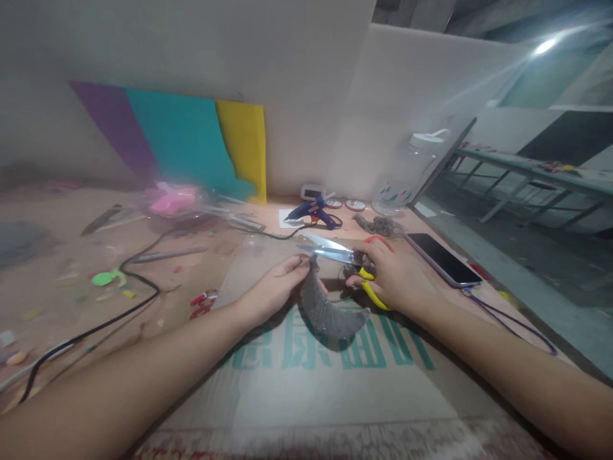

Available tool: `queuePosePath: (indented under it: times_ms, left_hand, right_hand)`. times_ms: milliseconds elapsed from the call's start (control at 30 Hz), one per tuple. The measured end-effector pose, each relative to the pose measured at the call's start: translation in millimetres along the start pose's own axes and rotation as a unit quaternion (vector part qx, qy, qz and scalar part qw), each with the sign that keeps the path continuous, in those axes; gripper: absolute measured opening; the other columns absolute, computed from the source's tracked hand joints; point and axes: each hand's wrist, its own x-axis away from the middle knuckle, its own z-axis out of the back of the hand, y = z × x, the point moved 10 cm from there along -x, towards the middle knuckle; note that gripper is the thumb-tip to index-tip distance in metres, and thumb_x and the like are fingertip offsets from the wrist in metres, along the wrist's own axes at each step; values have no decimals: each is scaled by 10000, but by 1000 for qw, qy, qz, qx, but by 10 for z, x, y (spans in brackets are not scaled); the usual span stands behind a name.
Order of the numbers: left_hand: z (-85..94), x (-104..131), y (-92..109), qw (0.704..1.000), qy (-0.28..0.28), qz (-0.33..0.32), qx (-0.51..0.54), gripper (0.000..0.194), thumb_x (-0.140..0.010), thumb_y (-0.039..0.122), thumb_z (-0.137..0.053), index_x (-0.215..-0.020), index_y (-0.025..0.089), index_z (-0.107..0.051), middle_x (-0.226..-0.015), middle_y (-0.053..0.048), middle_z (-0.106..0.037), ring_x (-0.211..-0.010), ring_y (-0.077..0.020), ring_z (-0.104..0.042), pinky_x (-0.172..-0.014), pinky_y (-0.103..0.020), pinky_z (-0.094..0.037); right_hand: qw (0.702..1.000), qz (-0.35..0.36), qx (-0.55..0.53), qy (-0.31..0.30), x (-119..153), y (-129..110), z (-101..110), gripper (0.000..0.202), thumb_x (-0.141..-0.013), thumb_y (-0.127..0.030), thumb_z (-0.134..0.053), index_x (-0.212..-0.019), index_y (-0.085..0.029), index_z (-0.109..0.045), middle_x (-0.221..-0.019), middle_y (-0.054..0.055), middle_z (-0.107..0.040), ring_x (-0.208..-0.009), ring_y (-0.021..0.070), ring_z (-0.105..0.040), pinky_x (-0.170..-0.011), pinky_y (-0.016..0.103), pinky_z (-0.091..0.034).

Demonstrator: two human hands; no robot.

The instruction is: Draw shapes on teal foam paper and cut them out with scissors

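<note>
My left hand (282,281) pinches the upper tip of a grey crescent-shaped piece wrapped in yarn (328,313). The rest of the crescent curves down and to the right over the printed board. In my right hand (390,275) is a pair of scissors (335,254) with yellow on the handles. Their blades are parted and point left, close to the pinched tip. Whether a strand lies between the blades cannot be made out. Some grey yarn shows by the right fingers, partly hidden. A tangle of grey yarn (380,225) lies behind the right hand.
A blue glue gun (313,213) with a black cord stands at the back, near a small digital clock (313,191). A phone (445,260) lies at right, a clear bottle (407,176) behind it. Scraps, a pen (167,254) and a pink bundle (175,201) are at left.
</note>
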Motion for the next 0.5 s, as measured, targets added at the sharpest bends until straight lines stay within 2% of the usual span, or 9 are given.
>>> queuePosePath:
  times_ms: [133, 233, 333, 500]
  left_hand:
    - [-4, -2, 6, 999, -15, -9, -44, 535, -759, 644, -773, -888, 187, -527, -764, -68, -751, -640, -170, -673, -589, -232, -515]
    - [26, -12, 29, 998, -4, -25, -51, 525, -771, 649, -756, -867, 185, -531, -755, -57, -743, -649, -165, -676, -606, -230, -522]
    - [57, -15, 56, 998, 18, -38, -52, 511, -776, 636, -755, -860, 189, -523, -738, -46, -736, -603, -146, -653, -573, -216, -505]
    - [48, -7, 88, 997, 28, -49, -43, 485, -791, 605, -751, -920, 193, -528, -705, -36, -721, -570, -142, -636, -530, -207, -471]
  right_hand:
    - [995, -93, -34, -19, -52, 237, -19, 391, -848, -417, -709, -1165, -203, -629, -963, 86, -722, -794, 261, -662, -645, 326, -468]
    - [991, -122, -42, -35, -66, 373, -55, 419, -846, -427, -705, -1183, -192, -623, -1026, 113, -729, -854, 286, -681, -700, 354, -487]
    - [993, -111, -40, -28, -64, 407, -46, 440, -857, -456, -694, -1195, -189, -603, -1124, 143, -712, -957, 320, -681, -778, 399, -500]
    - [1000, -12, 5, -29, -42, 163, -23, 381, -883, -474, -678, -1141, -197, -632, -1020, 113, -700, -952, 307, -656, -785, 392, -488]
